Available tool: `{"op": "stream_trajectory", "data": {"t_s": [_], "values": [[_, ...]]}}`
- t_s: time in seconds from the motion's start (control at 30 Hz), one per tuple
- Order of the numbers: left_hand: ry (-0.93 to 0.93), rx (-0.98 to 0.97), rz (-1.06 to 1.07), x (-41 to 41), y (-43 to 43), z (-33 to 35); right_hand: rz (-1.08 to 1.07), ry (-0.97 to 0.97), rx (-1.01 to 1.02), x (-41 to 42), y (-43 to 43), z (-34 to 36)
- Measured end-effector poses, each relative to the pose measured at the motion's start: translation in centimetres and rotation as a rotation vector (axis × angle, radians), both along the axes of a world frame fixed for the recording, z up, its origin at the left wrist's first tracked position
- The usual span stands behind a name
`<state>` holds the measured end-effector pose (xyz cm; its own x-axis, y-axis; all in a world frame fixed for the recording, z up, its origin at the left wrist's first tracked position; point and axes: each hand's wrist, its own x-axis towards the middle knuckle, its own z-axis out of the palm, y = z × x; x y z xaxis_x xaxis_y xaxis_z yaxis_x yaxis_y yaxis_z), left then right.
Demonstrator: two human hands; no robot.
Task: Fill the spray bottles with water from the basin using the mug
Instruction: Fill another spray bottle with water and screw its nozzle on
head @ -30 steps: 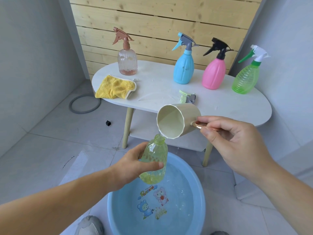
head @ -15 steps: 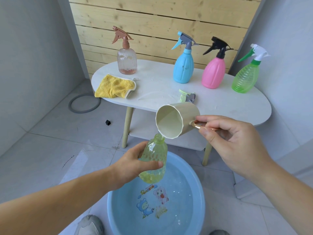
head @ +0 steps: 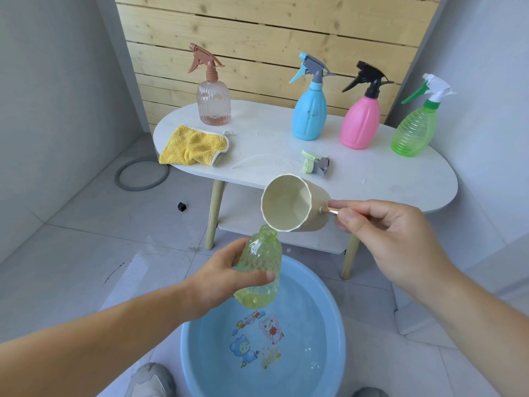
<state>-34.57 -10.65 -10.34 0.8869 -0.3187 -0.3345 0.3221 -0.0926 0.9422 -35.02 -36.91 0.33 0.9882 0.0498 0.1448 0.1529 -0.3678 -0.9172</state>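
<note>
Mug [head: 294,206] tipped, rim at open neck of bottle [head: 259,272]; right hand [head: 383,236] pinches its handle, left hand [head: 220,277] grips bottle over basin [head: 335,316]. Four capped bottles on desk [head: 372,179]

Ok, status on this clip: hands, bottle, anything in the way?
Left grip holds yellow-green bottle over basin. Right grip holds mug by handle, tipped at bottle mouth. Pour path unobstructed.

Both forearms reach forward: left hand [head: 220,282] wraps the bottle [head: 262,260], right hand [head: 392,239], higher, pinches the mug [head: 286,209] handle.
</note>
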Motion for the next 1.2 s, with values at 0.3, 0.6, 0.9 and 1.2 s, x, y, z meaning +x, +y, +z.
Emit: {"op": "stream_trajectory", "data": {"t_s": [0.3, 0.6, 0.9, 1.2], "values": [[-0.004, 0.002, 0.016, 0.1, 0.4, -0.2, -0.053, 0.139, -0.056, 1.2, -1.2, -2.8], [-0.014, -0.005, 0.021, 0.4, 0.9, -0.3, -0.001, 0.127, -0.363, 1.1, -1.0, -7.0], [-0.016, -0.005, 0.026, 0.6, 0.8, -0.3, 0.177, -0.143, -0.765, 0.6, -0.9, -7.7], [-0.014, 0.009, 0.023, 0.7, 0.8, 0.0, 0.268, -0.511, -0.986, 1.0, -1.3, -7.2]]}}
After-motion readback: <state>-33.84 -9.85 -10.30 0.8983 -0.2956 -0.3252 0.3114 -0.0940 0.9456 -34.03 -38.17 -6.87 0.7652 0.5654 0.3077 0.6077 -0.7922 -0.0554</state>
